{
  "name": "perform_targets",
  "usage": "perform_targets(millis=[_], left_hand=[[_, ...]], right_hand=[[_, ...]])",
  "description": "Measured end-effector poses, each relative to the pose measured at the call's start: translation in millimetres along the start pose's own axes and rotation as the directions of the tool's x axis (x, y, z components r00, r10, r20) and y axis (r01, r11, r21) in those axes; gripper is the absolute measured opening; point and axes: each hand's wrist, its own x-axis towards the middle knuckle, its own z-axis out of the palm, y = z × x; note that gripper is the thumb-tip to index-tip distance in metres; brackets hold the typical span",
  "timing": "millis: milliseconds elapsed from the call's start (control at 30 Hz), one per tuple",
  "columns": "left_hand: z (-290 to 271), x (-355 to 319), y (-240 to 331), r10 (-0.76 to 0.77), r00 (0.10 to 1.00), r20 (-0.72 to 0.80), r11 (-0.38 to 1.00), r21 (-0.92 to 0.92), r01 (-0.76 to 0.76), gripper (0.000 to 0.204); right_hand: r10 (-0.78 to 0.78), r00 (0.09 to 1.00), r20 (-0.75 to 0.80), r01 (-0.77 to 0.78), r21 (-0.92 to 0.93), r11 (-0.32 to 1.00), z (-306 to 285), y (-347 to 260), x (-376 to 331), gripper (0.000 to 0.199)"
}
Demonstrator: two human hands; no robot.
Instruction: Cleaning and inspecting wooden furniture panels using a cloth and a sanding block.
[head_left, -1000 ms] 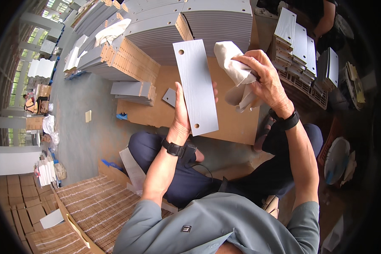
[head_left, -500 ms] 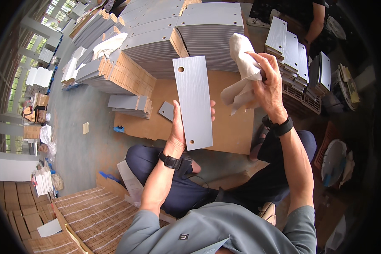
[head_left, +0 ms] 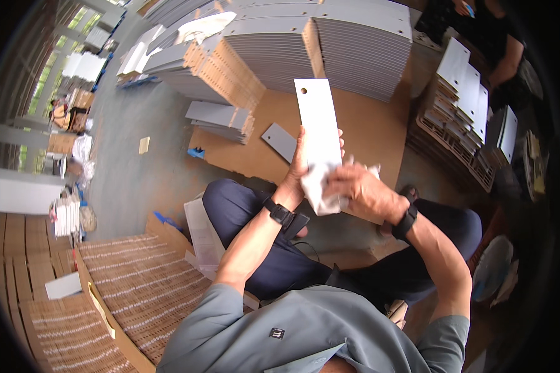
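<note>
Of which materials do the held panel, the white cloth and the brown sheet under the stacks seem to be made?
Held panel: perhaps wood-based board, smooth pale coating; similar stacked panels show brown, uncoated-looking ends.
White cloth: probably soft textile, matte; it crumples under the right hand, weave blurred.
Brown sheet: cardboard or fibreboard, matte; flat and plain, so either fits.

The cloth (head_left: 317, 190) hides the lower end of the panel (head_left: 319, 124) — right hand (head_left: 362, 189) blurred.
</note>
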Motion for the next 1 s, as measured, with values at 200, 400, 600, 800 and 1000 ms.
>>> perform_targets(millis=[200,400,600,800,1000], left_hand=[[-78.8,-3.6,3.6,0.246,0.697,-0.674,0.960,0.267,-0.080,0.051],[-190.8,2.4,-11.4,0.370,0.419,-0.829,0.926,0.367,-0.091,0.046],[-223.4,14.4,-12.4,0.366,0.322,-0.873,0.928,0.366,-0.065,0.051],[-298.0,0.7,36.4,0.491,0.163,-0.856,0.694,0.497,0.520,0.056],[-279.8,32.0,122.5,0.742,-0.228,-0.631,0.665,0.735,0.133,0.073]], right_hand=[[0.288,0.772,0.567,-0.214,-0.194,0.957,25.6,-0.4,-53.4,0.033],[0.353,0.835,0.423,-0.275,-0.235,0.932,10.4,9.4,-45.9,0.039],[0.360,0.815,0.454,-0.284,-0.229,0.931,14.0,13.1,-41.3,0.036],[0.305,0.836,0.457,-0.231,-0.211,0.950,13.6,11.3,-19.2,0.031],[0.343,0.820,0.459,-0.244,-0.263,0.933,14.4,22.3,-28.7,0.026]])
